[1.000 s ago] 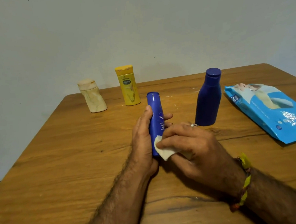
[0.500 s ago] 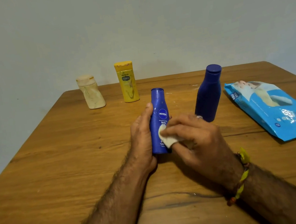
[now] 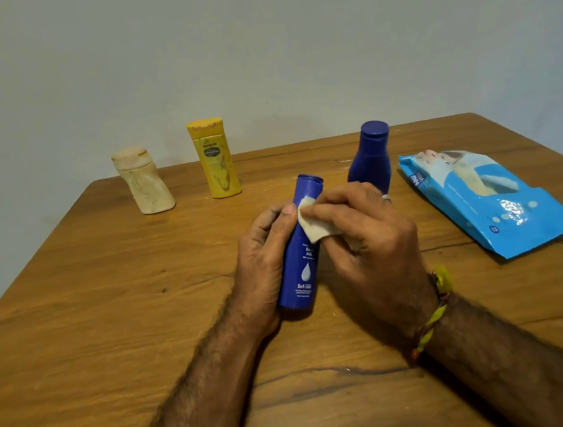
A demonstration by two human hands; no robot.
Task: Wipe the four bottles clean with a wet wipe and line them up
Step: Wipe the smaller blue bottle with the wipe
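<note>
- Centrally, a slim blue lotion bottle [image 3: 298,246] stands on the desk [image 3: 109,298], long axis leaning toward 1 o'clock.
- Left hand [image 3: 264,259] grips its 9 o'clock side; right hand [image 3: 361,236] fingers pinch a wet wipe [image 3: 312,224] against its upper front.
- Rounder dark blue bottle [image 3: 369,156] stands just behind the right hand.
- Yellow bottle [image 3: 214,157] and cream bottle [image 3: 143,182] wait at 11 o'clock, well apart.
- Wipes pack [image 3: 485,200] lies at 3 o'clock.

Both arms are bare and hairy, no sleeves; the right hand [image 3: 368,239] wears a ring [image 3: 387,198]; its wrist has a yellow string band [image 3: 435,312].
</note>
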